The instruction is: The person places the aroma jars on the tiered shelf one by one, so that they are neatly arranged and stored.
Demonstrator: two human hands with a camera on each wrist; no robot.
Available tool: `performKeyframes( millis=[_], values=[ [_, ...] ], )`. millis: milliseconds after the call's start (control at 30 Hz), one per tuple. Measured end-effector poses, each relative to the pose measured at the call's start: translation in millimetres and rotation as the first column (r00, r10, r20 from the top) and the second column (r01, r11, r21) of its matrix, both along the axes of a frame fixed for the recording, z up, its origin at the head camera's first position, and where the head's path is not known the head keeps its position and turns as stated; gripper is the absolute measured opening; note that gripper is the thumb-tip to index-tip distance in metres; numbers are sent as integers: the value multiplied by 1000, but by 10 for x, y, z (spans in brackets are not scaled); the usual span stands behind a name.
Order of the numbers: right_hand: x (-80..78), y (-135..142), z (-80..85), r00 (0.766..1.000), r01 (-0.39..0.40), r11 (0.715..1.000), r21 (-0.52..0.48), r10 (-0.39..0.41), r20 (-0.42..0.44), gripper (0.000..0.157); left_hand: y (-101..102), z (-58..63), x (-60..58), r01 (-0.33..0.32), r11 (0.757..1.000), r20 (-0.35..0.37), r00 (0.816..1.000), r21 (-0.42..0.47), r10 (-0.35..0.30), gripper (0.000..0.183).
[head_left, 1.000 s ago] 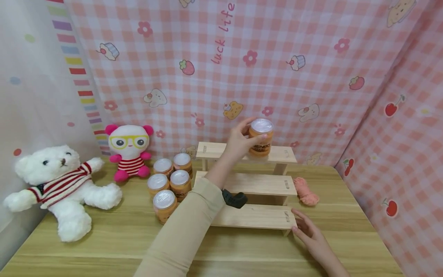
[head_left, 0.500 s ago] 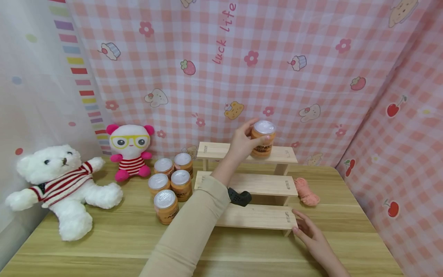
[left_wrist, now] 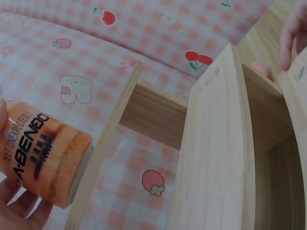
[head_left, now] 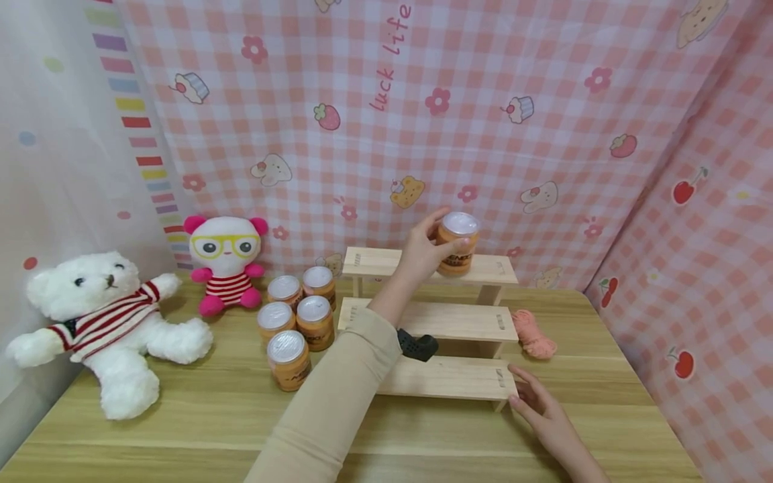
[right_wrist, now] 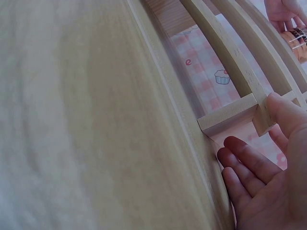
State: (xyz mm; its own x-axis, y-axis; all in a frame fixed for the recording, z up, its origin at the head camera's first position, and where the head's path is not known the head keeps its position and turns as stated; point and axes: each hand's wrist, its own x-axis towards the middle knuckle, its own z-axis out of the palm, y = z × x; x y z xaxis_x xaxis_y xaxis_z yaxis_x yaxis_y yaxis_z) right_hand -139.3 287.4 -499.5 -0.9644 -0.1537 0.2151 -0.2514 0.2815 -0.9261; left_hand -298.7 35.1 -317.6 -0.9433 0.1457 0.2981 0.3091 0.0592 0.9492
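Note:
My left hand [head_left: 419, 251] grips an orange can [head_left: 457, 258] with a silver lid around its side, upright at the top board of a three-step wooden shelf [head_left: 447, 320]. In the left wrist view the base of the can [left_wrist: 45, 153] is right at the board's edge, its dark lettering showing. My right hand [head_left: 546, 409] holds the right end of the lowest step, thumb at the front corner and index finger at the back one. In the right wrist view the other fingers of that hand [right_wrist: 259, 187] are loosely bent beside the shelf leg [right_wrist: 230, 115].
Several matching cans [head_left: 315, 315] stand grouped left of the shelf. A white teddy bear [head_left: 111, 329] and a pink-and-white plush panda [head_left: 227, 265] sit farther left. A skein of coral yarn [head_left: 534, 333] lies right of the shelf. A checked curtain [head_left: 338, 80] hangs behind the wooden table [head_left: 199, 429].
My left hand has brought the can slightly down and to the right over the top board, mostly in the first half second. The right hand keeps its place at the lowest step.

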Motion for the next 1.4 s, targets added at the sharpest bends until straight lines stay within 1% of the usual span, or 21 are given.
performKeyframes(
  millis=[167,300,400,500,567,800,933,1067,1200,1300,1400],
  values=[
    [-2,2,5,1000,8,1000,1,-8,0,48,-12,-11,6,16,1000,-15,1000,-27,-16,71],
    [-6,9,-5,1000,-1,1000,-5,1,-5,48,-60,-22,41,20,999,-15,1000,-25,-20,69],
    [-5,9,-10,1000,-13,1000,-9,13,-4,48,-130,-42,91,9,1000,-11,1000,-10,-9,65],
    [-2,1,-10,1000,-8,1000,-7,8,3,48,-219,-61,159,-12,1000,-14,1000,-14,11,64],
    [4,-4,-7,1000,0,1000,-4,0,5,48,-279,-65,214,-21,1000,-25,999,-12,21,64],
    [2,-6,-7,1000,-11,1000,1,11,-9,48,-492,-78,439,-60,998,-125,991,-37,55,63],
    [-5,-6,-2,1000,-13,1000,-1,13,-4,48,-622,-116,596,-79,996,-181,981,-38,70,63],
    [-10,-13,9,1000,-10,1000,-3,10,5,48,-753,-167,768,-83,995,-237,969,-48,69,64],
    [-5,-18,17,1000,-8,1000,-1,8,13,48,-870,-234,937,-90,994,-259,963,-56,73,64],
    [4,-23,18,1000,-2,1000,1,2,24,48,-959,-297,1048,-100,993,-251,964,-61,82,64],
    [15,-28,15,999,10,1000,0,-10,36,48,-1053,-362,1142,-101,993,-223,971,-61,85,64]
  ],
)
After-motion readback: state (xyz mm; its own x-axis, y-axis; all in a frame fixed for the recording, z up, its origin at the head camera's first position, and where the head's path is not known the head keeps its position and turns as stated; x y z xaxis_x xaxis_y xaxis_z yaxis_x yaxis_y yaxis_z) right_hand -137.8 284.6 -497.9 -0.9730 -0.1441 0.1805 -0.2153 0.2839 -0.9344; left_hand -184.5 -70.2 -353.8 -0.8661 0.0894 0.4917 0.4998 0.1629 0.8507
